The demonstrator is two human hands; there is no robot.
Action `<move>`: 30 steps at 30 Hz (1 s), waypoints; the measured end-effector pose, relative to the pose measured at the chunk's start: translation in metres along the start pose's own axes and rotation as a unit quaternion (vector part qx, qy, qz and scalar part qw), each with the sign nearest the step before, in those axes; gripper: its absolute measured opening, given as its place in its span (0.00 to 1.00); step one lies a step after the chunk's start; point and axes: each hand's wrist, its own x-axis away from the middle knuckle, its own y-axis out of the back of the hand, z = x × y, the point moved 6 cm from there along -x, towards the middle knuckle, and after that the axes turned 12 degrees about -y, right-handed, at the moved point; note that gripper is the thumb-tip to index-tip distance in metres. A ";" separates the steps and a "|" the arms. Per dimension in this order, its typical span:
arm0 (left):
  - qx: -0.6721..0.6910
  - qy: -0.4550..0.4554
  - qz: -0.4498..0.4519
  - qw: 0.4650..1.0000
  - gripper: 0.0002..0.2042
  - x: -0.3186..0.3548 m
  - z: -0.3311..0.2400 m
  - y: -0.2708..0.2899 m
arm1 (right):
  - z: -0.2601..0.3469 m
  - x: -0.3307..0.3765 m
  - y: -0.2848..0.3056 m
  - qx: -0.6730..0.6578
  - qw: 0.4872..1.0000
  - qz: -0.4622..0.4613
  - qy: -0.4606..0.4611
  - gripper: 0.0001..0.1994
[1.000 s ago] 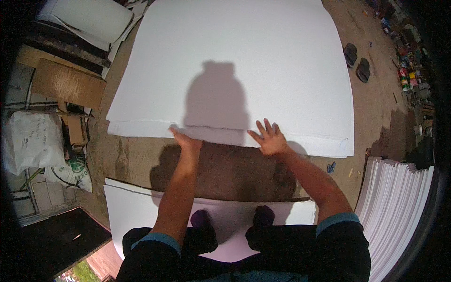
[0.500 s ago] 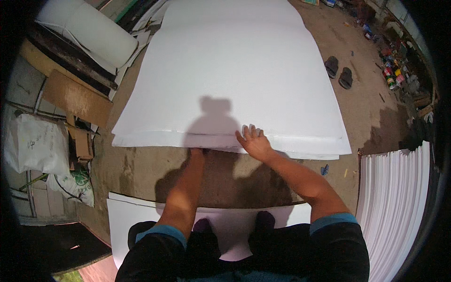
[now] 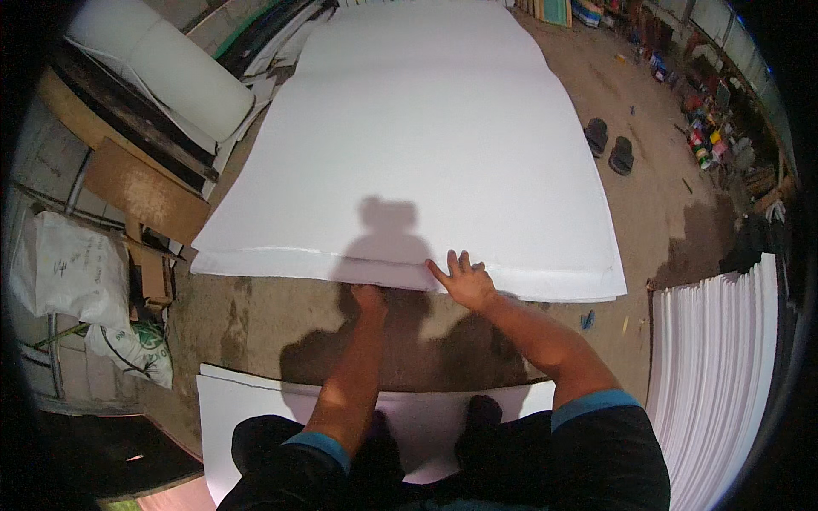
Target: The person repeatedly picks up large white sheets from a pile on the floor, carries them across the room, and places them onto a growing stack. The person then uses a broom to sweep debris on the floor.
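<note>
One broad white sheet lies across the floor, its near edge lipped by a strip that could be a fold or another layer. It looks light for its size, foam-like, bendy and easily creased or dented; the smooth face would probably slide under a palm. I would take it by the near edge, hands well apart, with support from below. The right hand lies on that edge, fingers spread wide; the left hand is at it farther left, its fingers too hidden for me to tell their grip. The floor is brown and stained. Nearer, more white sheets lie underfoot. To the right stand upright white panels, with dark slippers farther off; at far left, a pale roll, with white sacks nearer.
</note>
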 end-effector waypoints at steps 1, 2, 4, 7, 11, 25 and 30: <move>-0.003 0.000 0.000 1.000 0.20 0.001 0.002 0.000 | -0.001 0.000 -0.001 -0.005 1.000 0.009 -0.001 0.37; -0.008 -0.003 0.001 1.000 0.20 0.001 0.002 -0.001 | -0.001 -0.001 -0.004 -0.006 1.000 0.018 -0.003 0.38; -0.019 -0.006 0.003 1.000 0.19 0.003 0.001 0.003 | 0.000 -0.002 -0.011 -0.008 0.999 0.034 -0.005 0.39; -0.039 -0.007 0.014 0.999 0.17 0.003 0.000 0.010 | 0.007 -0.007 -0.025 -0.028 0.993 0.109 -0.022 0.40; -0.106 -0.035 0.008 0.994 0.16 0.002 -0.002 0.039 | 0.007 -0.007 -0.049 0.049 0.992 0.100 0.061 0.41; -0.488 -0.377 -0.143 0.774 0.17 0.030 -0.038 0.053 | -0.066 -0.022 -0.074 0.085 0.995 0.006 0.050 0.38; -0.427 -0.312 -0.052 0.847 0.18 -0.006 -0.042 0.037 | -0.047 -0.031 -0.075 0.158 0.980 -0.119 0.018 0.29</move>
